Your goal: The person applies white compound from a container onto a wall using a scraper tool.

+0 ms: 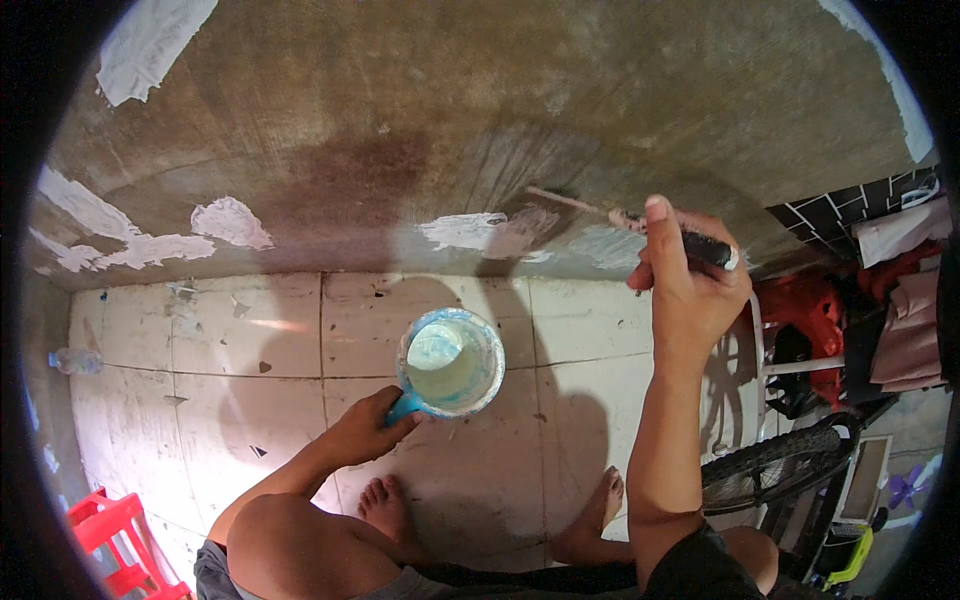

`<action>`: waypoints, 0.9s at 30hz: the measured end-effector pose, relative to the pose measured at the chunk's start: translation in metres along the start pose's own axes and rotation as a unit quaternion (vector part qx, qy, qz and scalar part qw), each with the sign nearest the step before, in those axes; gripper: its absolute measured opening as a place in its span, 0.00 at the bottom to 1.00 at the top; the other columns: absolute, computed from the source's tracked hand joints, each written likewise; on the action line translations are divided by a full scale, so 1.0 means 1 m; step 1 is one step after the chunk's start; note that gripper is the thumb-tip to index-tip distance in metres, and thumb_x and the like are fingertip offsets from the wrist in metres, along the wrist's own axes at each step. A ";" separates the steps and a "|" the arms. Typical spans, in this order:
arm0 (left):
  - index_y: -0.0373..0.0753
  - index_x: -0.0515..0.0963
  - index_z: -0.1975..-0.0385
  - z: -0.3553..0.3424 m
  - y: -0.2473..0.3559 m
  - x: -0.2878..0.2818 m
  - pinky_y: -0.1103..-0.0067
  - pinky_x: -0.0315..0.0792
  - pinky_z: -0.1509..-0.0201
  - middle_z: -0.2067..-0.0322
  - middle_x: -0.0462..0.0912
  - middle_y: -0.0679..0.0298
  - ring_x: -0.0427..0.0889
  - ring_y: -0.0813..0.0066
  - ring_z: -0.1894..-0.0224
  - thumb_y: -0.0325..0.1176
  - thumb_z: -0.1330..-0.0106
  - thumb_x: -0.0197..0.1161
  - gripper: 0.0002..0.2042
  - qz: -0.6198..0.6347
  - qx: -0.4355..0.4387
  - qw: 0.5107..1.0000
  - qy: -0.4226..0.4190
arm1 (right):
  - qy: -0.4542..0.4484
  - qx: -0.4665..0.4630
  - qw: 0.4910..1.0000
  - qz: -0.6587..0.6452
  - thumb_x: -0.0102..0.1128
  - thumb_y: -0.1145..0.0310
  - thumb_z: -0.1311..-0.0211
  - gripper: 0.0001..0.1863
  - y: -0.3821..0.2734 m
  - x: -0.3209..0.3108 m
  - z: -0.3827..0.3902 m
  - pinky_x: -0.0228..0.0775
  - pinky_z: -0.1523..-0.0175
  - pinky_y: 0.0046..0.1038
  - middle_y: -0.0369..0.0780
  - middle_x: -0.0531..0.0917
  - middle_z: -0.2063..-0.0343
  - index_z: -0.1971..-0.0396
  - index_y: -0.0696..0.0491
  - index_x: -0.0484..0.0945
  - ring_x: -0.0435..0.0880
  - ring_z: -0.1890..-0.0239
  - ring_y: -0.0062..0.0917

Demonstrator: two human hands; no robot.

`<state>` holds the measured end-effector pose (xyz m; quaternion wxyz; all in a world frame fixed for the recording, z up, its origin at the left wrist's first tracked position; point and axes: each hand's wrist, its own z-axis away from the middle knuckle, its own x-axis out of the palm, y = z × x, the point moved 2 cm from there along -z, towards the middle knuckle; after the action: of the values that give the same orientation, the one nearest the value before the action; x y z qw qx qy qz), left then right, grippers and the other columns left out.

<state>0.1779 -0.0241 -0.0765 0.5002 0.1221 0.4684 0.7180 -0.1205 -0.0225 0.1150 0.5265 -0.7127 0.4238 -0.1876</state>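
Note:
My left hand [370,428] is closed round the handle of a blue dipper [497,385]. Dried white splashes coat the dipper's rim, and a cloudy pale liquid shows inside. Raised at the right, my right hand [690,275] grips a black-handled scraper [712,250]. Its thin blade is seen nearly edge-on, pointing left toward the brown wall [330,90]; whether it touches I cannot tell. Dark, wet-looking streaks mark the wall around the blade. Just below is a white patch [465,232] of bare or filled surface.
Pale tiles [270,330] with scattered flakes cover the floor around my bare feet. A red plastic stool [115,535] stands at lower left, and a clear bottle [76,361] lies by the left wall. At right are a bicycle wheel [780,465] and hanging clothes [908,335].

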 end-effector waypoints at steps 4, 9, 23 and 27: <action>0.31 0.74 0.55 -0.005 -0.007 0.006 0.66 0.73 0.62 0.71 0.81 0.49 0.82 0.57 0.68 0.53 0.31 0.61 0.25 0.019 0.059 0.998 0.021 | -0.066 0.018 0.997 -0.019 0.73 0.68 0.41 0.10 0.021 0.007 0.013 0.67 0.80 0.16 0.35 0.83 0.80 0.74 0.59 0.83 0.76 0.84 0.13; 0.31 0.74 0.55 -0.002 0.004 0.002 0.67 0.74 0.62 0.71 0.81 0.50 0.82 0.59 0.69 0.52 0.31 0.61 0.25 0.010 -0.012 1.000 -0.022 | -0.061 0.030 0.997 -0.020 0.74 0.67 0.41 0.11 0.037 0.017 0.005 0.71 0.79 0.18 0.35 0.83 0.80 0.71 0.59 0.83 0.77 0.82 0.13; 0.29 0.73 0.50 -0.001 0.032 -0.019 0.69 0.75 0.67 0.72 0.82 0.54 0.82 0.65 0.72 0.48 0.30 0.61 0.24 -0.111 0.016 0.993 -0.045 | -0.191 0.060 0.971 0.127 0.73 0.57 0.43 0.19 -0.053 -0.089 -0.061 0.72 0.77 0.20 0.37 0.83 0.78 0.66 0.59 0.84 0.83 0.80 0.20; 0.30 0.71 0.48 0.008 0.090 -0.031 0.76 0.71 0.76 0.77 0.79 0.60 0.77 0.76 0.79 0.46 0.29 0.60 0.23 -0.070 -0.098 0.985 -0.123 | -0.251 0.080 0.944 0.199 0.71 0.60 0.44 0.16 -0.056 -0.138 -0.091 0.73 0.77 0.20 0.38 0.85 0.73 0.64 0.58 0.84 0.85 0.78 0.22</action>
<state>0.1434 -0.0507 0.0079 0.6124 0.1265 0.3385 0.7031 -0.2411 0.0389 0.2247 0.6981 -0.5932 0.3944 0.0729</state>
